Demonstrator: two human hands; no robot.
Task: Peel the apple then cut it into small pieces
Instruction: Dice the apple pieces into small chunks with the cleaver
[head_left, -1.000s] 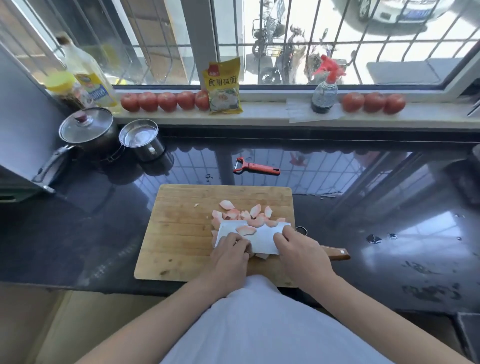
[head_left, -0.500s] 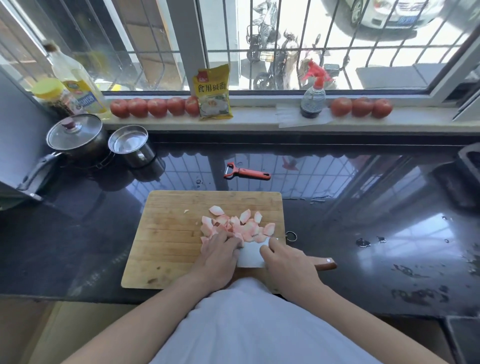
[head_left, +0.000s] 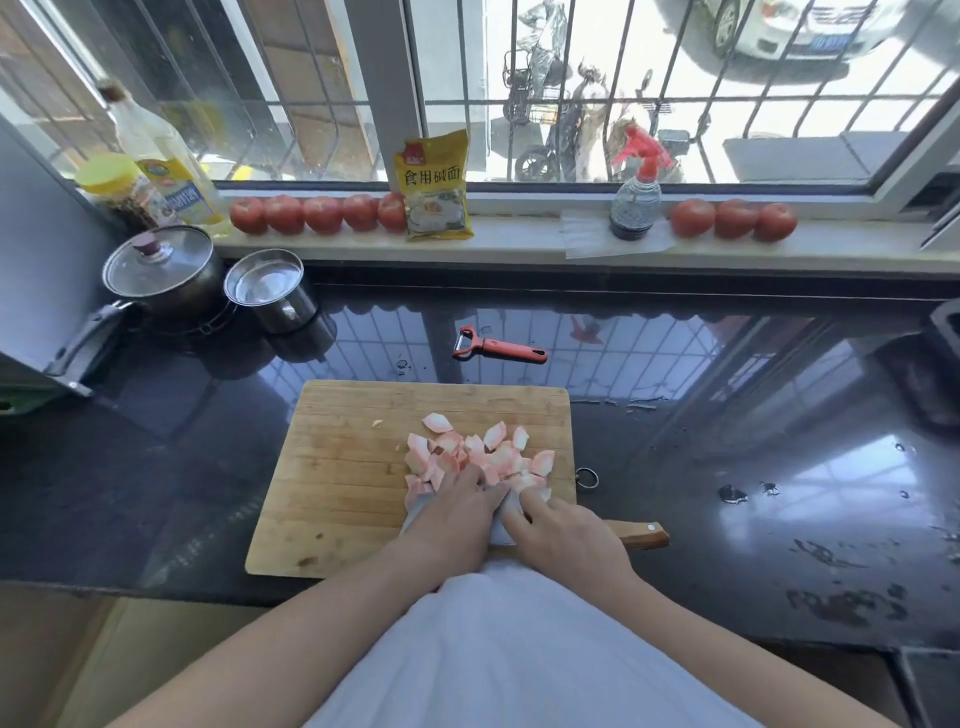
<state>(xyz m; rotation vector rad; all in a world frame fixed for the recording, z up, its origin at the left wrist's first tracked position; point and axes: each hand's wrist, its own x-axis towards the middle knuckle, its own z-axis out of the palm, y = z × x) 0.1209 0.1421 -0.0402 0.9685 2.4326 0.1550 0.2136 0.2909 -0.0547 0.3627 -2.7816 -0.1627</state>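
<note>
board (head_left: 358, 483) on bench (head_left: 156, 467): apple pieces (head_left: 470, 454) piled at its right side | knife (head_left: 506, 522) flat under both hands; we should push slowly, blade low, so no piece falls off | left hand (head_left: 457, 519) fingers straight on the blade; right hand (head_left: 563, 538) fingers pressing, grip hidden | blade mostly covered.

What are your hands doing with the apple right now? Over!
Left hand flat on the cleaver blade, right hand on it too. Apple pieces piled on cutting board. Peeler parked behind, nothing blocking.
</note>
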